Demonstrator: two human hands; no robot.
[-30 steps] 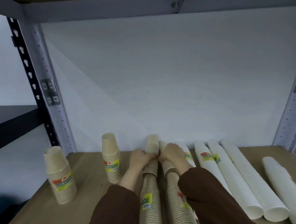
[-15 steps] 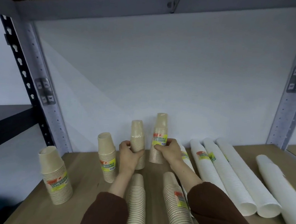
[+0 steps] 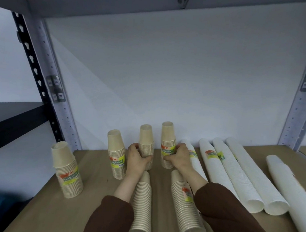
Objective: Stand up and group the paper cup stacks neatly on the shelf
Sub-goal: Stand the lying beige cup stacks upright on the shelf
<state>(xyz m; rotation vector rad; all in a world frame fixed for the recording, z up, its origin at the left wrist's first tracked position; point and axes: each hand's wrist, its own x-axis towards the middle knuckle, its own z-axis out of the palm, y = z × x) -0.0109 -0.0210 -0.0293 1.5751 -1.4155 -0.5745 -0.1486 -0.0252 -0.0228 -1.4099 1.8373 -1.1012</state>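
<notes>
Two short tan cup stacks stand upright near the shelf's back wall. My left hand grips the left one; my right hand grips the right one, which bears a yellow label. Two more upright tan stacks stand to the left and at the far left. Two long tan stacks lie flat between my arms. Several long white cup stacks lie on their sides to the right.
The wooden shelf board runs to a white back wall. Grey metal uprights stand at the left and right. The upper shelf's beam hangs overhead. A dark shelf lies beyond the left side.
One second ago both hands were at the far ends of stacks lying flat. Two short stacks now stand upright at the back, and my hands still hold them.
</notes>
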